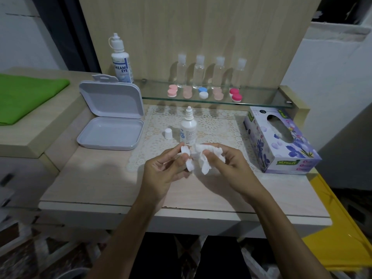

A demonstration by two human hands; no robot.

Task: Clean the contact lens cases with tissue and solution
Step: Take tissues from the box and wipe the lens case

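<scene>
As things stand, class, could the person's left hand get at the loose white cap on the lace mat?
Probably yes, once freed. The white cap stands in the open beyond the left hand with nothing between them, but that hand now pinches the tissue.

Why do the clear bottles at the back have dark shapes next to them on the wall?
Head view: those are shadows; light falls on the clear bottles and casts dark shapes on the wooden panel to their left. The picture's edges curve and darken from the wide lens.
</scene>
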